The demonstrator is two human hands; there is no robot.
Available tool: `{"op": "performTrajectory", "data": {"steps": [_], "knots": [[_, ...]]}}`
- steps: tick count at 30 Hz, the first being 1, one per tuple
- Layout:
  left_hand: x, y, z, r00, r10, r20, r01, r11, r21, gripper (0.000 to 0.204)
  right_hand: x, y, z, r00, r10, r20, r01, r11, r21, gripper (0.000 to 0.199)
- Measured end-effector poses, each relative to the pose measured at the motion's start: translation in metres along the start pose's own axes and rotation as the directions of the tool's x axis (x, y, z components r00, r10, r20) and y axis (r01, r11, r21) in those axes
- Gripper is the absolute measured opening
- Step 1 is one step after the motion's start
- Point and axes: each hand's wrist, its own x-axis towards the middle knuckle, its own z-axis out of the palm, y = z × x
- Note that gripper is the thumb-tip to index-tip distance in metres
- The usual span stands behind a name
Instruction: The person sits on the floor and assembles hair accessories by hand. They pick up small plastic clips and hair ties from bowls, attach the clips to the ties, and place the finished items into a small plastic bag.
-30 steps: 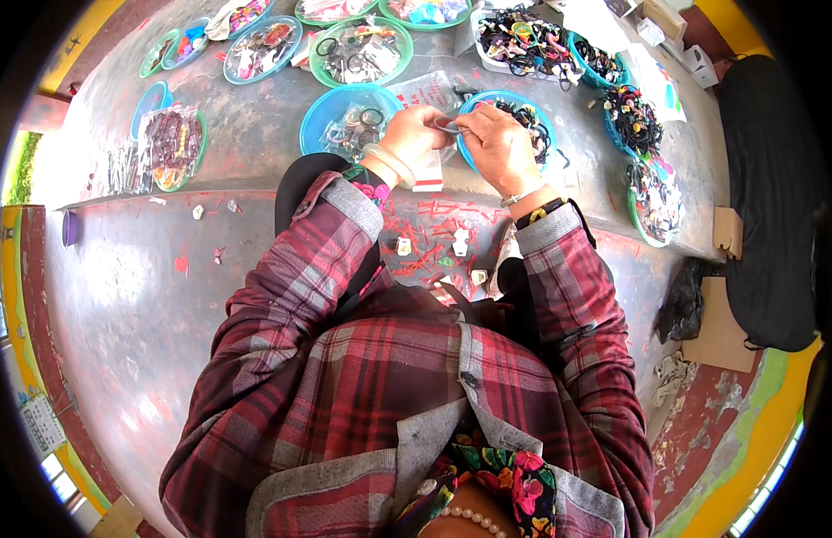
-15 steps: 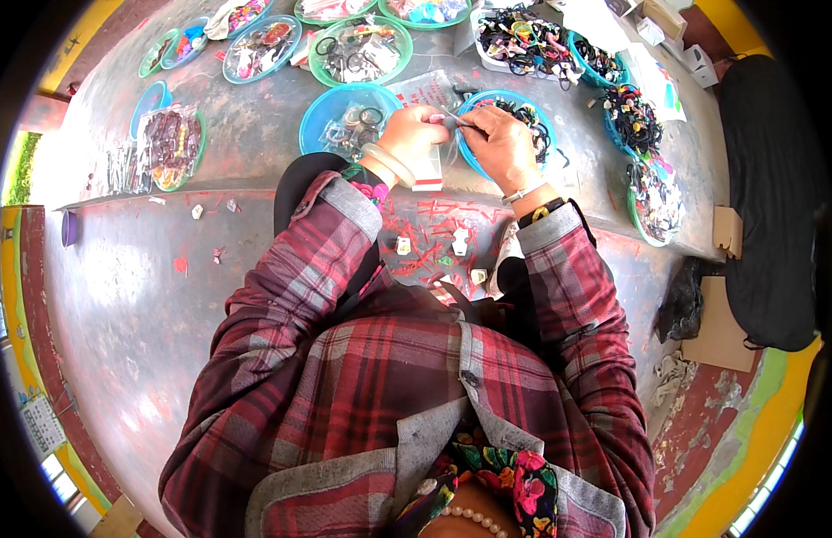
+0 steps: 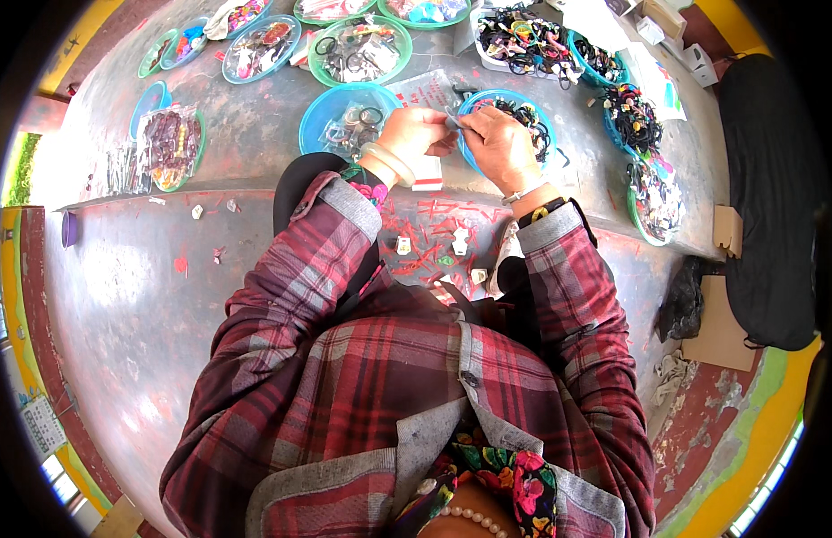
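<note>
My left hand [image 3: 414, 136] and my right hand [image 3: 494, 143] meet over a grey stone ledge [image 3: 255, 134], fingers pinched together on one small thin item [image 3: 454, 119]; it is too small to tell what it is. A white card with a red edge [image 3: 427, 173] sticks out below my left hand. Just beyond the hands sit two blue bowls: one [image 3: 319, 125] with packets of dark rings, the other [image 3: 524, 103] with dark hair ties. I wear a pale bangle on the left wrist and a plaid shirt.
Several green and blue bowls of small accessories line the ledge: a green one [image 3: 360, 49] at the back, a blue one [image 3: 262, 43] to its left, others [image 3: 633, 117] on the right. Red scraps and small white pieces [image 3: 434, 247] litter the floor below. A black bag [image 3: 773, 197] stands right.
Both hands stay together in the same spot. The fingers have shifted slightly around the small item; nothing else has moved.
</note>
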Motion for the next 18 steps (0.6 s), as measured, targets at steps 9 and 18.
{"op": "performTrajectory", "data": {"steps": [9, 18], "knots": [[0.006, -0.006, 0.005, 0.994, 0.113, -0.002, -0.112, 0.989, 0.093, 0.025, -0.001, 0.008, 0.002, 0.995, 0.039, 0.093, -0.038, 0.999, -0.011, 0.013], [0.004, -0.010, 0.009, 0.988, 0.153, -0.011, -0.152, 0.985, 0.076, 0.030, -0.002, 0.015, 0.002, 0.946, 0.127, 0.299, -0.144, 0.989, 0.036, 0.018]]}}
